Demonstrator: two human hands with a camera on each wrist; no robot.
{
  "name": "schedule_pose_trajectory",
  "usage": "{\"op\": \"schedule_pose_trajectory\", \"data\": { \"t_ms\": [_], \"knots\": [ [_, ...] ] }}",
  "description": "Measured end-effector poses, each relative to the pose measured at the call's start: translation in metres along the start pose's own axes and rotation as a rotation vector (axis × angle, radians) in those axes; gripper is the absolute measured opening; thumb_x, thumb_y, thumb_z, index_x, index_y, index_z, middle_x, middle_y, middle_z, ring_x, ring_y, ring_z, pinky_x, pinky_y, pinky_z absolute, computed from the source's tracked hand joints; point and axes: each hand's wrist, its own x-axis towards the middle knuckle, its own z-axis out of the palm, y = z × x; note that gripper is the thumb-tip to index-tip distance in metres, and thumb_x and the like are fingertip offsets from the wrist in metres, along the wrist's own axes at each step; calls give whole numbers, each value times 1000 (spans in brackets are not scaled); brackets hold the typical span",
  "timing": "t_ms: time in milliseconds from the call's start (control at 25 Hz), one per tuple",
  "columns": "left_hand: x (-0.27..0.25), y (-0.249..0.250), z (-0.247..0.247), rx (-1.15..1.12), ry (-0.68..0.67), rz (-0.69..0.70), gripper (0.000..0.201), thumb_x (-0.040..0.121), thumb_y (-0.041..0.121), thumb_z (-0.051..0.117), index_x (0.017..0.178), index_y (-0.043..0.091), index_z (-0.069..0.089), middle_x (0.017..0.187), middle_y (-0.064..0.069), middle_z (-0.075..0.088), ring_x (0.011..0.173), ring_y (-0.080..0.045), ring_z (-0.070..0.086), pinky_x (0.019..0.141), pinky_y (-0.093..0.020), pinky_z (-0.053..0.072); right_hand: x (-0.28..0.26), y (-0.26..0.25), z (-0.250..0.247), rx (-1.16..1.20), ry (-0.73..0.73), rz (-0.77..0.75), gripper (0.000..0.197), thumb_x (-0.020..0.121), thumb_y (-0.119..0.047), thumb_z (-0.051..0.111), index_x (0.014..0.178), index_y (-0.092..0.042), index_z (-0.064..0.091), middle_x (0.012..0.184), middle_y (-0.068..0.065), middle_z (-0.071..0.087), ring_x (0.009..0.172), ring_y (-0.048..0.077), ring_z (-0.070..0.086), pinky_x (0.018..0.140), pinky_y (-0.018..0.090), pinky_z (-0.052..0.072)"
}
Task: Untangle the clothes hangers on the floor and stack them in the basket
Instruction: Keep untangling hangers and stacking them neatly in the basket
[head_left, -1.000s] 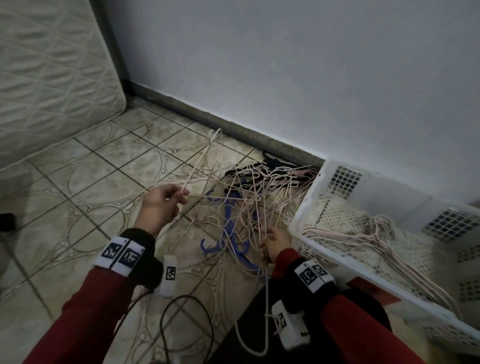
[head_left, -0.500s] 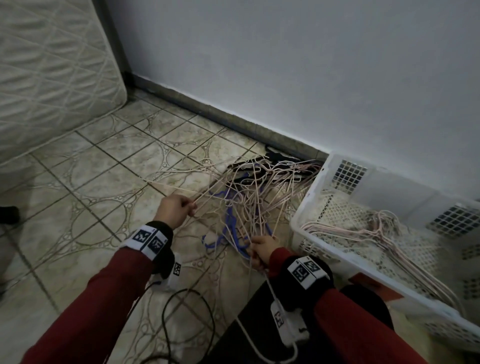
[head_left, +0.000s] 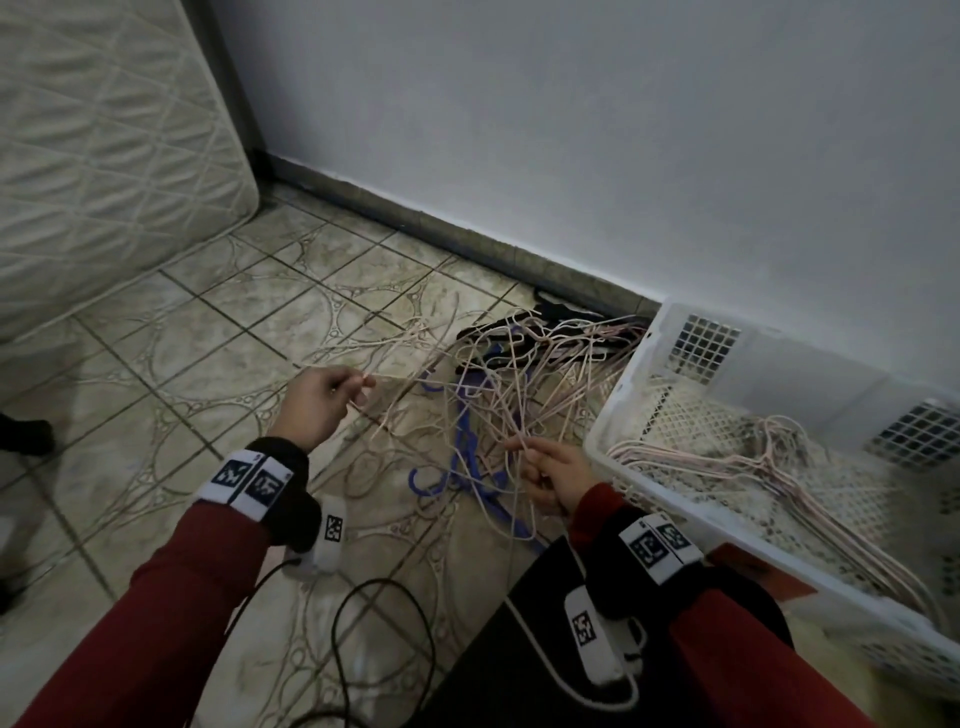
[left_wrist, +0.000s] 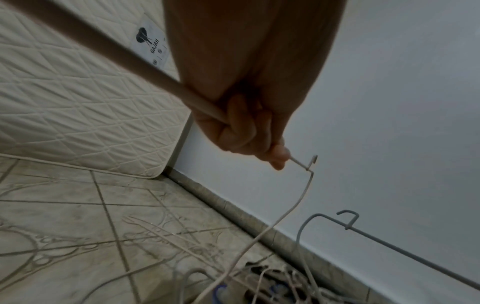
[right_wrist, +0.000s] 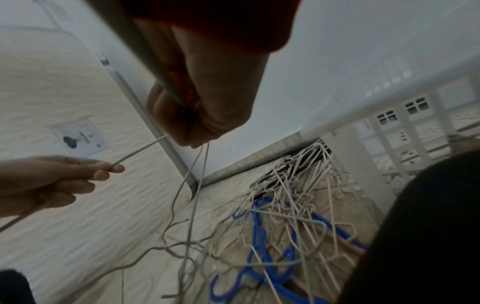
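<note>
From the head view, our left hand (head_left: 322, 405) and right hand (head_left: 558, 475) each pinch wire hangers (head_left: 519, 384) tangled on the floor (head_left: 208, 338) by the basket (head_left: 623, 415). Left wrist: fingers (left_wrist: 241, 131) curl around wire. Right wrist: fingers (right_wrist: 207, 123) clamp several wires.

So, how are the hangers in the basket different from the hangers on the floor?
The hangers in the basket lie flat in one neat, aligned stack; the hangers on the floor are a tangled heap pointing every way. The basket stack looks all pale pink, while the floor heap also holds blue and dark ones. No hand touches the stack; the left hand and right hand each pinch a wire of the heap. Both groups contain thin pale wire hangers.
</note>
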Motion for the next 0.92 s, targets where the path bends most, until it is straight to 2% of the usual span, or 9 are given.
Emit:
{"op": "schedule_pose_trajectory", "data": {
  "t_ms": [80, 200, 280, 400, 520, 680, 800, 920],
  "knots": [
    [0, 17, -7, -196, 25, 8, 20, 95, 6, 43, 85, 8, 60, 66, 5, 59, 37, 5, 48, 34, -3, 29, -10, -17, -1, 34, -33, -76, 27, 97, -1, 24, 106, 0, 50, 38, -8, 39, 21, 1, 23, 29, 4, 21],
    [2, 40, -12, -341, 37, 92, 24, 96, 8, 41, 84, 15, 62, 52, 19, 60, 36, 5, 45, 35, -1, 27, -31, -44, -4, 67, -48, -191, 31, 96, -3, 24, 95, -7, 55, 40, -8, 38, 22, 0, 23, 31, 3, 20],
    [4, 56, -13, -368, 62, 163, 28, 96, 10, 42, 83, 24, 62, 53, 22, 59, 39, 6, 46, 37, -1, 28, -47, -63, -10, 89, -39, -263, 32, 96, -3, 24, 94, -8, 56, 42, -8, 38, 22, 0, 23, 32, 3, 19],
    [4, 81, -11, -374, 114, 314, 23, 95, 11, 43, 90, 23, 63, 58, 17, 59, 43, 4, 44, 40, -3, 29, -67, -85, -22, 109, -24, -343, 31, 95, -5, 25, 95, -7, 55, 44, -9, 37, 22, -1, 22, 33, 1, 20],
    [5, 103, 0, -471, 89, 390, 28, 96, 10, 42, 86, 28, 61, 59, 17, 57, 44, 2, 41, 41, -4, 29, -82, -100, -35, 102, 8, -411, 23, 91, -12, 34, 92, -9, 57, 46, -9, 35, 23, -1, 22, 33, 1, 21],
    [4, 126, 25, -568, 75, 396, 31, 96, 9, 39, 83, 30, 58, 63, 11, 49, 44, 3, 38, 40, -5, 28, -101, -111, -53, 136, 39, -505, 20, 78, -22, 47, 91, -10, 58, 45, -9, 36, 21, 0, 22, 34, 0, 24],
    [2, 144, 38, -674, 47, 385, 30, 97, 10, 38, 84, 28, 57, 67, 5, 44, 42, 3, 36, 36, -8, 26, -116, -123, -67, 160, 64, -590, 25, 63, -28, 58, 83, -15, 66, 45, -9, 36, 21, 0, 22, 35, 1, 28],
    [0, 162, 52, -758, -21, 323, 29, 97, 11, 37, 84, 26, 58, 67, 5, 43, 38, 3, 33, 33, -9, 23, -124, -130, -75, 175, 70, -655, 21, 64, -29, 57, 78, -19, 68, 45, -10, 37, 21, -1, 23, 36, 1, 29]
  ]
}}
